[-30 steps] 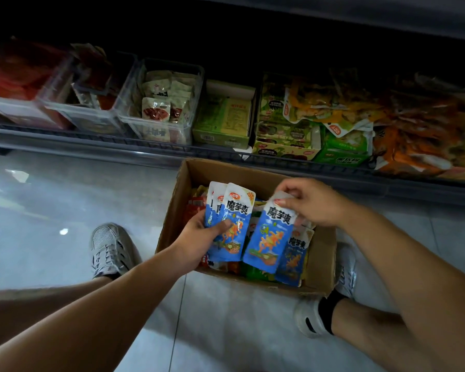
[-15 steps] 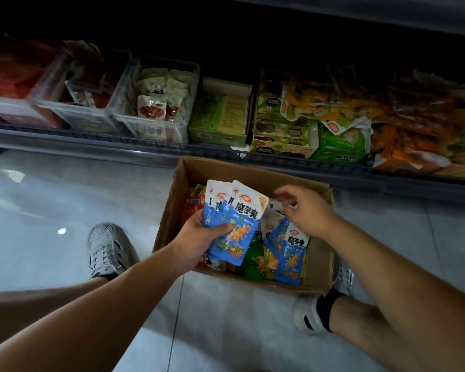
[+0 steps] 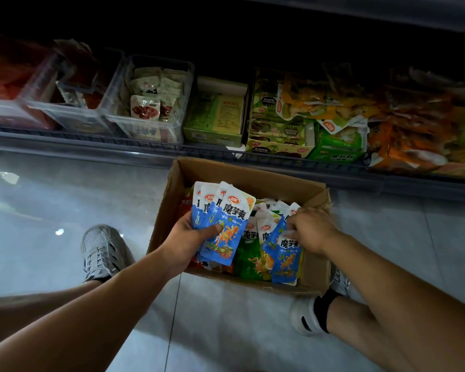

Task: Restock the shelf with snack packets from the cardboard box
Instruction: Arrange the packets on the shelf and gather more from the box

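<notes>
Pale glossy floor tiles [image 3: 65,200] in dim light, seen from above; low shelf [image 3: 91,142] with a wire front rail across the top of the view. Open cardboard box [image 3: 253,175] on the floor just before the shelf, between a grey laced shoe [image 3: 102,251] at left and a white shoe [image 3: 304,315] with dark sock at right, part-filled with loose snack packets. Left hand [image 3: 188,242] over the box's left half, fingers and thumb curled round a fan of blue packets [image 3: 226,218], thumb pressed across the front one. Right hand [image 3: 312,229] lowered into the box's right half, fingers curled down and pinching the top edge of a single blue packet [image 3: 285,260], upright beside green packets [image 3: 249,260]. On the shelf, from left: clear plastic bins [image 3: 151,103] of red and cream sachets, a green carton [image 3: 215,114], stacked display boxes [image 3: 279,146], then orange bags [image 3: 414,130] at far right, lower fronts partly hidden behind the rail. Large characters 魔芋爽 legible on the blue packets, below a red oval logo too small to read; barcode on the green carton's front; other shelf print blurred.
</notes>
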